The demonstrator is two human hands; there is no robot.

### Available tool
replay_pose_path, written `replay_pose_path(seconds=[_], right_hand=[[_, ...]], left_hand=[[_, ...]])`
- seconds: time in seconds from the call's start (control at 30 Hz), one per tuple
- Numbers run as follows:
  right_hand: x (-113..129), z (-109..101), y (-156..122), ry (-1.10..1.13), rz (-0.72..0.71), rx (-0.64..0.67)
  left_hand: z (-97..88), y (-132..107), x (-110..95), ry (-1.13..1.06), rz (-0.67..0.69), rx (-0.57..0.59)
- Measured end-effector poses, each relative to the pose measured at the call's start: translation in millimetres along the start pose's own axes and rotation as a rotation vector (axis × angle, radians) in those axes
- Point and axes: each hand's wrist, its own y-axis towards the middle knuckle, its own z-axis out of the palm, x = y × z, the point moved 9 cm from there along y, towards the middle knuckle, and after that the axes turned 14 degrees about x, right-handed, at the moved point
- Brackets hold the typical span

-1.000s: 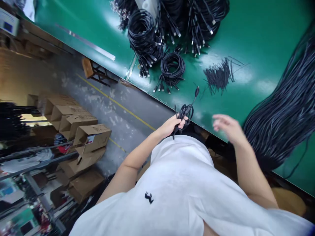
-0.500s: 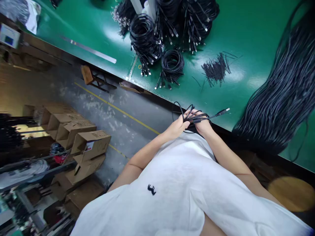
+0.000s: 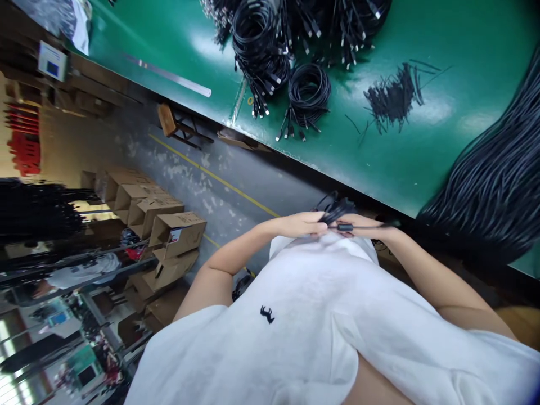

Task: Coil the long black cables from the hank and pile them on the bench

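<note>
Close against my white shirt, just off the table edge, both hands hold one black USB cable (image 3: 337, 209) gathered in loops, smeared by motion. My left hand (image 3: 310, 223) is closed on the loops from the left, thumb toward the middle. From the other side my right hand (image 3: 358, 223) grips the same cable. A small dark cylinder on the cable shows between the hands, and one end reaches right across my right wrist. On the table ahead lies a small coil of black cables (image 3: 309, 93) with several USB plugs pointing toward me.
Larger cable bundles (image 3: 255, 34) lie at the back of the green table (image 3: 422, 163). A pile of short black pieces (image 3: 394, 98) is right of them, and a thick hank of long cables (image 3: 489, 185) hangs at the right edge. A steel ruler (image 3: 177, 79) lies left; cardboard boxes (image 3: 177, 233) stand on the floor.
My hands have drawn the cable down toward my shirt, away from the table edge. The cable end has swung lower, over my right wrist. The whole view has shifted slightly.
</note>
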Motion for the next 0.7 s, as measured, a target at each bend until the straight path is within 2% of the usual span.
replay_pose_path(seconds=[0.07,0.13,0.17,0.23,0.27,0.33,0.4,0.47,0.53,0.7], right_hand=[[-24,-10,-32,0.17,0.056,-0.198],[-30,-23,-72,0.264,0.046,-0.397],[-21,-29,-90,0.233,0.017,-0.483],[19,-38,-109,-0.01,-0.052,-0.569],[46,-36,-107,-0.207,-0.077,-0.55],[95,-21,-83,-0.661,-0.101,-0.423],[124,-4,-49,-1.04,-0.122,-0.276],[136,4,-24,-1.273,-0.15,-0.2],[139,6,-13,-1.419,-0.171,-0.183],[143,8,-20,-1.701,-0.215,-0.268]], left_hand=[[-17.6,-8,-1,-0.065,0.065,-0.117],[-30.4,-13,0,-0.101,0.091,-0.198],[-34.3,-14,1,-0.11,0.084,-0.224],[-36.1,-11,3,-0.104,0.042,-0.229],[-34.5,-8,3,-0.091,0.015,-0.209],[-27.3,0,2,-0.053,-0.029,-0.128],[-20.1,6,-1,-0.013,-0.068,-0.043],[-16.5,9,-2,0.007,-0.088,0.005],[-17.4,10,-3,-0.013,-0.062,0.0],[-27.9,7,-4,-0.205,0.115,-0.118]])
